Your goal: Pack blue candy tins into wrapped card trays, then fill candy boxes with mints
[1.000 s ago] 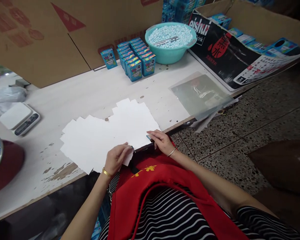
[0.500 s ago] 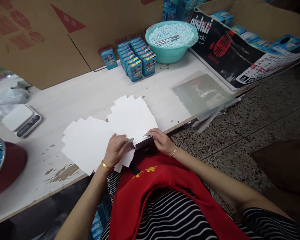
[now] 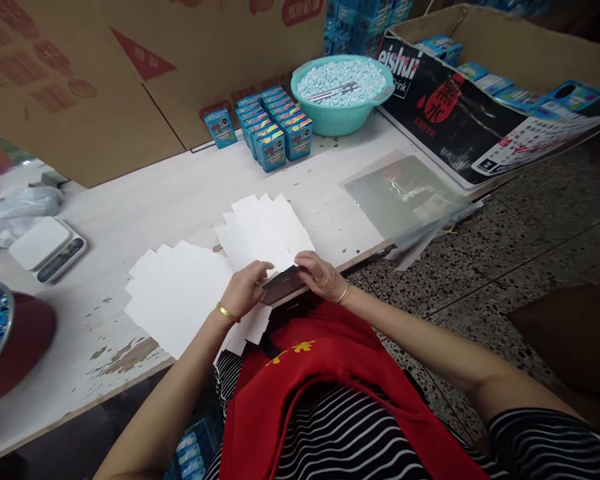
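White card sheets (image 3: 183, 287) with notched edges lie fanned out in overlapping piles at the table's front edge. My left hand (image 3: 247, 288), wearing a gold bracelet, has its fingers curled at the near left corner of the right-hand pile of card sheets (image 3: 263, 230). At that pile's near right corner, my right hand (image 3: 323, 275) pinches the edge between thumb and fingers. A dark gap shows under the near edge between both hands. My fingers partly hide the corners, and how many sheets they grip is unclear.
Small blue candy boxes (image 3: 273, 150) stand in rows at the back, beside a turquoise basin (image 3: 337, 120) of pale candies with tongs (image 3: 333, 91). To the right are plastic sheets (image 3: 405, 193) and a large carton (image 3: 445, 113). A scale (image 3: 47, 247) and red pot (image 3: 30, 347) stand left.
My hands have moved slightly up along the near edge of the right pile. The greyish folded corners seen at my fingertips no longer show. The view has tilted slightly.
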`<move>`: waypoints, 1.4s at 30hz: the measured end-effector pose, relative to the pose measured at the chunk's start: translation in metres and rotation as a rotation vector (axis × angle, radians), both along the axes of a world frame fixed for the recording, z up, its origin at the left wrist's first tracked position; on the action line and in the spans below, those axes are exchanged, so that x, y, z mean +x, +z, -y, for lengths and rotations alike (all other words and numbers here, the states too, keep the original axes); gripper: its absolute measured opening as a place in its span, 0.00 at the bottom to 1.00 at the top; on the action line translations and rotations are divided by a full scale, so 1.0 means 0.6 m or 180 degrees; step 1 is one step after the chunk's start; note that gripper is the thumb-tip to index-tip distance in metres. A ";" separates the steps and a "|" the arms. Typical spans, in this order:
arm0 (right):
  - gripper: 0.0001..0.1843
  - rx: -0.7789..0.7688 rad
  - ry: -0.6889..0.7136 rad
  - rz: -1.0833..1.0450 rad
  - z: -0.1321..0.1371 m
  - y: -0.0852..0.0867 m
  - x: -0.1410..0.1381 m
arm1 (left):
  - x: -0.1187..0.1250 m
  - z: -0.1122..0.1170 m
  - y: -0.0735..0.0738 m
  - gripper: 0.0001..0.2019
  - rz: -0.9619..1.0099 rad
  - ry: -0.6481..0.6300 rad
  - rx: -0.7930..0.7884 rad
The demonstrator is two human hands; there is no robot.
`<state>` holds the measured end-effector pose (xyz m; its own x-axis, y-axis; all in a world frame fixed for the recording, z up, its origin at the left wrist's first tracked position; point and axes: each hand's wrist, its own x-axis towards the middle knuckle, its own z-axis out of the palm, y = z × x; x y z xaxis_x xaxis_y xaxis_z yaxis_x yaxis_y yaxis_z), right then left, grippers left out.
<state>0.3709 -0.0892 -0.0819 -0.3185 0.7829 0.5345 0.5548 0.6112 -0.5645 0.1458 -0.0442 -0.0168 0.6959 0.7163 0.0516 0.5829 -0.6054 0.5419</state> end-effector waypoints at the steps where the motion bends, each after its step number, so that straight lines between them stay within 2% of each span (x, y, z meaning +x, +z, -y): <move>1: 0.23 0.0001 -0.0022 -0.0021 -0.002 0.001 -0.002 | -0.001 -0.002 -0.002 0.15 0.0214 -0.0008 -0.0075; 6: 0.23 -0.0036 -0.0174 -0.0096 -0.009 0.015 -0.015 | -0.011 -0.010 -0.007 0.15 0.0560 -0.0239 -0.0076; 13: 0.31 -0.0159 -0.0350 -0.0118 -0.010 0.017 -0.021 | -0.010 -0.012 -0.017 0.07 0.0477 0.0360 0.0661; 18: 0.26 -0.0175 -0.0258 -0.0460 -0.011 0.011 -0.010 | -0.029 -0.006 -0.029 0.10 0.0625 0.0513 0.0388; 21: 0.23 -0.0068 -0.0075 -0.0445 -0.012 0.006 -0.004 | -0.033 -0.013 -0.019 0.11 0.0324 0.0352 0.0314; 25: 0.24 -0.0021 0.0248 0.0020 -0.016 -0.001 -0.011 | -0.011 -0.030 0.008 0.11 -0.0447 0.0134 0.0384; 29: 0.25 0.0087 0.0147 0.0355 -0.018 -0.005 -0.023 | 0.018 -0.036 0.022 0.10 -0.0946 0.0364 0.0491; 33: 0.29 0.0274 0.0362 0.0294 -0.008 0.000 -0.017 | 0.024 -0.029 0.019 0.09 -0.0931 0.0509 0.0516; 37: 0.39 0.0070 0.0629 0.0398 0.006 0.000 -0.011 | 0.023 -0.024 0.020 0.09 -0.0811 0.0520 0.0368; 40: 0.34 0.0195 0.0425 0.0411 0.002 -0.009 -0.022 | 0.026 -0.025 0.025 0.10 -0.0884 0.0375 0.0224; 42: 0.30 0.0310 0.0269 0.0328 -0.007 -0.013 -0.033 | 0.025 -0.028 0.026 0.10 -0.0722 0.0201 0.0179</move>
